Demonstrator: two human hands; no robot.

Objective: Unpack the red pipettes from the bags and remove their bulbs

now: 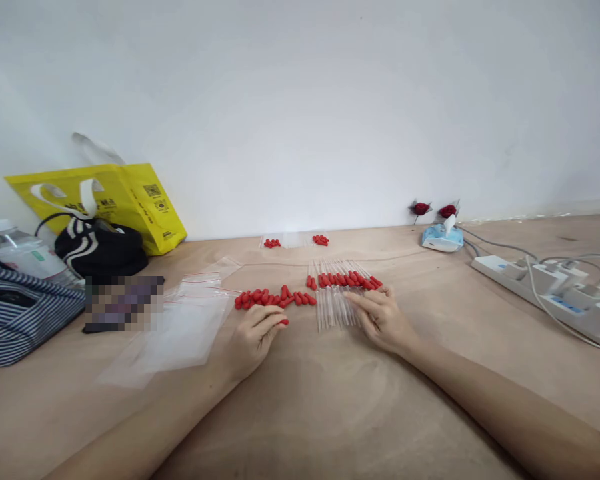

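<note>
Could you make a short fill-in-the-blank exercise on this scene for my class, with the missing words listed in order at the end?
1. The left hand pinches a small bulb-shaped piece coloured ____.
2. The thin, clear plastic tubes lie nearer the right hand than the ____ hand.
3. The yellow bag with white handles bears square codes printed in ____.
4. Beyond the light-blue soft tissue pack, the dark red flowers number ____.

Missing words: red; left; black; two.

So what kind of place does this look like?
Probably a makeshift tabletop workspace, perhaps in a home or small workshop: red bulbs and thin clear tubes are laid out on a wood-look table, and a yellow carrier bag stands by the wall.
</note>
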